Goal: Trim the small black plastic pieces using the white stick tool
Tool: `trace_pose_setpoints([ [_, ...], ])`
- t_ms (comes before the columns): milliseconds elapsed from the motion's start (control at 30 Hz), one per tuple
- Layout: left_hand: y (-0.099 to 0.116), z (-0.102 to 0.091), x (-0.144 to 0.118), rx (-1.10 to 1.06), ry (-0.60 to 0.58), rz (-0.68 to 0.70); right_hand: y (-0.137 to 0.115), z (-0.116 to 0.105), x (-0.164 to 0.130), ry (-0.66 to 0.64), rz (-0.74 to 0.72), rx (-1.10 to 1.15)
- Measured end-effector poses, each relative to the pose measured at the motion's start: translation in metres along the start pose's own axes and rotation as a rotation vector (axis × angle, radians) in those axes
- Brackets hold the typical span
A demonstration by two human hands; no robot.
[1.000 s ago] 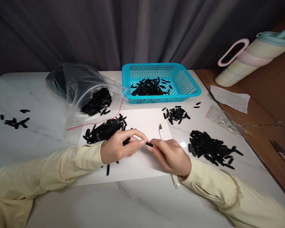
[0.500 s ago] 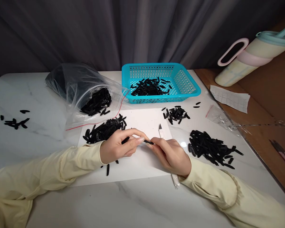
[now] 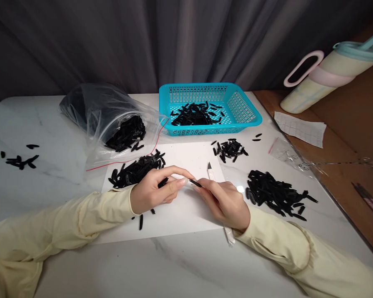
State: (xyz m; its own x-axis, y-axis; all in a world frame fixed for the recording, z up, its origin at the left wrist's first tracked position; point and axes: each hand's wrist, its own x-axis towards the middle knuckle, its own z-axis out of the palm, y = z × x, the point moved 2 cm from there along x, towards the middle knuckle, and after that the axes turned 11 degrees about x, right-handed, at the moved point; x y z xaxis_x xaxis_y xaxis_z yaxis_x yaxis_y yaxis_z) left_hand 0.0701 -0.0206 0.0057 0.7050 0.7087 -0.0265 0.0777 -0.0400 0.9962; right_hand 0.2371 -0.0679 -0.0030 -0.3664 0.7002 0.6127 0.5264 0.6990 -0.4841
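Dim, soft overhead light, faint table glare, warped edges, sharp focus

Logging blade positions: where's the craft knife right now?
Head view, centre-right: the craft knife lies under the right hand, its blade tip on the white sheet, near the small black pile.

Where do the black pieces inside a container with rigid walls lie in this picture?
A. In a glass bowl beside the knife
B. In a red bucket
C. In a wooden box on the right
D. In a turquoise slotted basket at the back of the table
D: a heap of black pieces lies in the turquoise basket behind the white sheet.
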Motion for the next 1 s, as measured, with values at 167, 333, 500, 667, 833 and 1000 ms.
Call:
trace_pose_setpoints([
  [167,-0.002,0.0009,0.0021,0.029,0.041,-0.076,0.0001,-0.0004,0.0002,0.015,0.014,-0.027],
  [333,-0.0042,0.0016,0.0038,0.099,0.058,-0.101,-0.003,-0.0007,0.0031,-0.055,-0.055,-0.129],
  [500,-0.0048,0.001,0.0029,0.137,0.051,-0.1,-0.0033,0.0004,0.0039,-0.088,-0.087,-0.18],
  [667,-0.0043,0.0008,0.0029,0.126,0.037,-0.11,-0.0024,0.0014,0.0028,-0.035,-0.051,-0.121],
  [833,-0.0021,0.0005,0.0032,0.083,0.034,-0.135,-0.0014,0.0025,0.0017,-0.017,-0.018,-0.117],
  [1000,-0.0005,0.0004,0.0029,0.037,0.025,-0.143,0.0009,0.0026,0.0005,0.012,0.037,-0.099],
])
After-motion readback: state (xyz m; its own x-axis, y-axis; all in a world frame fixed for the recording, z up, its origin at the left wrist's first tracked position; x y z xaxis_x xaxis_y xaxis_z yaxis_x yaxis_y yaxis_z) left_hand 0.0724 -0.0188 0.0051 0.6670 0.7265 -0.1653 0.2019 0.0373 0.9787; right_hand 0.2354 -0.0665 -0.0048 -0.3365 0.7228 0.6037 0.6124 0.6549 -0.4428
